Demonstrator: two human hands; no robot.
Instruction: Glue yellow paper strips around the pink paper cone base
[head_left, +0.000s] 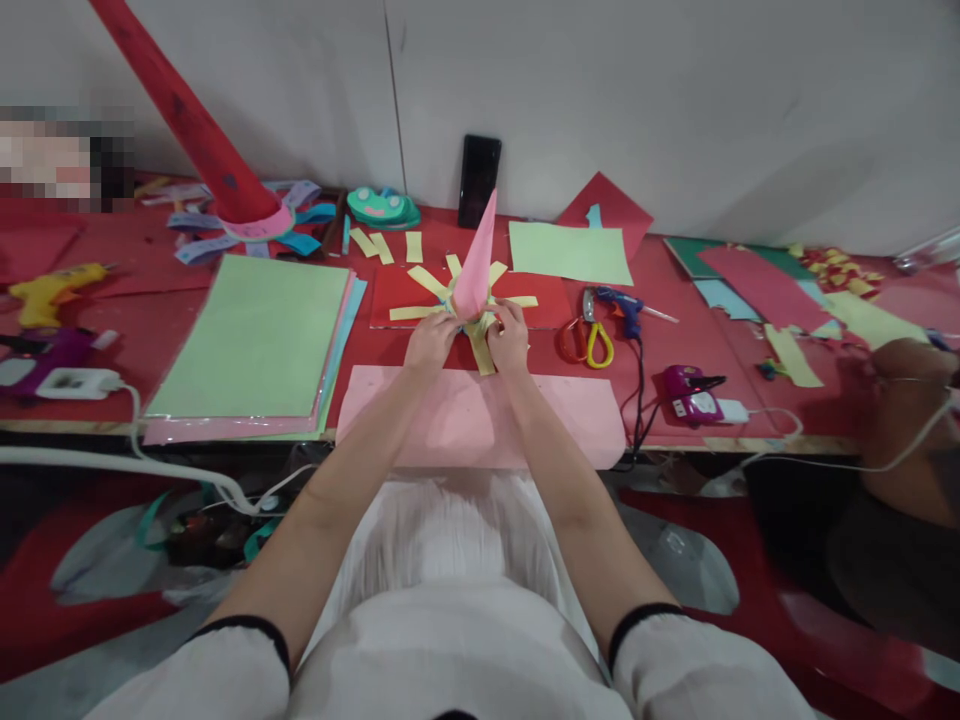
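Note:
A pink paper cone [475, 268] stands upright at the middle of the table, with yellow paper strips [428, 281] spreading outward from its base over a red sheet [551, 292]. My left hand [431, 341] is closed at the lower left of the base, its fingertips touching there. On the other side my right hand [509, 338] is closed in a pinch at the base, beside the strip that points toward me. What the fingertips hold is too small to make out. A pink sheet [450, 415] lies under my forearms at the table edge.
Scissors [598, 338] and a blue glue gun [628, 308] with a cable lie to the right. At left are stacked green sheets [255, 335], a tall red cone [202, 130] and a yellow glue gun [51, 298]. A phone [479, 178] leans on the wall. Another person's arm [911, 430] is at right.

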